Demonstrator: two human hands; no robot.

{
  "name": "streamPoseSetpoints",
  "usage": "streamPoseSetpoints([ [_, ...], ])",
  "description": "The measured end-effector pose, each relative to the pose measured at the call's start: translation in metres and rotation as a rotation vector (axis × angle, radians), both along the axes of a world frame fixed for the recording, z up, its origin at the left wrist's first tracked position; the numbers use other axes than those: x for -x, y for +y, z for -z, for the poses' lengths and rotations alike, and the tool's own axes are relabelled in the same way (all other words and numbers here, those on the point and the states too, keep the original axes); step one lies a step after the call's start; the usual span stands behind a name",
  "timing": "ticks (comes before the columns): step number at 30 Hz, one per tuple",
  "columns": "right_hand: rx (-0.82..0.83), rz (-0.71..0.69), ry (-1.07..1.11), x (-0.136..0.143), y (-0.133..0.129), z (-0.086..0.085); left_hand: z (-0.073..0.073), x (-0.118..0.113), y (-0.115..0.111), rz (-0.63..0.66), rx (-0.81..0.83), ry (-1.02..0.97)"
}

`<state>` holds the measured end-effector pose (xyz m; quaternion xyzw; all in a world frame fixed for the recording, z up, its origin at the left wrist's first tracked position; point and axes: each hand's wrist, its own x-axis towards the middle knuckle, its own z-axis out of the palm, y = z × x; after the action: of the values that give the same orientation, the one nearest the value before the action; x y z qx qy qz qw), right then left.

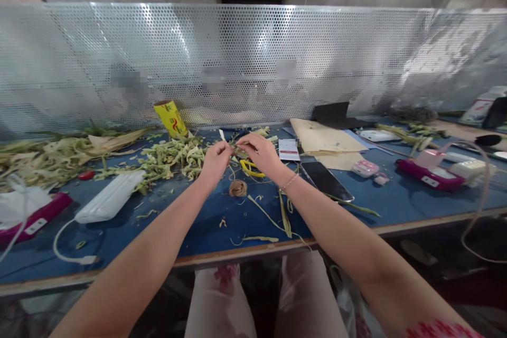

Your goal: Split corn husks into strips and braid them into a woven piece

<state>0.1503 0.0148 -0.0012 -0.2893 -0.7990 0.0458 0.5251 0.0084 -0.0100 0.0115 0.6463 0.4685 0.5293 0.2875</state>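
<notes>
Near the middle of the blue table (214, 222), my left hand (217, 157) and my right hand (259, 152) are held close together. Their fingers pinch thin pale green plant strips between them; the exact shape is hard to make out. A white strip (222, 135) sticks up beside my left fingers. Just below my right hand lies a yellow-handled tool (252, 169). A small coil of brown twine (238, 188) rests on the table below both hands.
Dried husks (170, 158) heap up at the left, near a yellow can (171, 119) and a white power bank (111, 198). A phone (327, 181), brown paper (325, 137) and a magenta power strip (430, 175) lie right. Perforated metal screen (237, 63) stands behind.
</notes>
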Motion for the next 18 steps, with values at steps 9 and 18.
streamPoseSetpoints([
  [9, 0.089, -0.019, 0.082, 0.0015, -0.0021, -0.0029, 0.0016, -0.0006, 0.0018, 0.024, -0.087, 0.106],
  [18, 0.557, -0.218, 0.424, 0.0093, -0.0042, -0.0059, 0.0002, -0.0019, -0.002, -0.023, -0.298, 0.408],
])
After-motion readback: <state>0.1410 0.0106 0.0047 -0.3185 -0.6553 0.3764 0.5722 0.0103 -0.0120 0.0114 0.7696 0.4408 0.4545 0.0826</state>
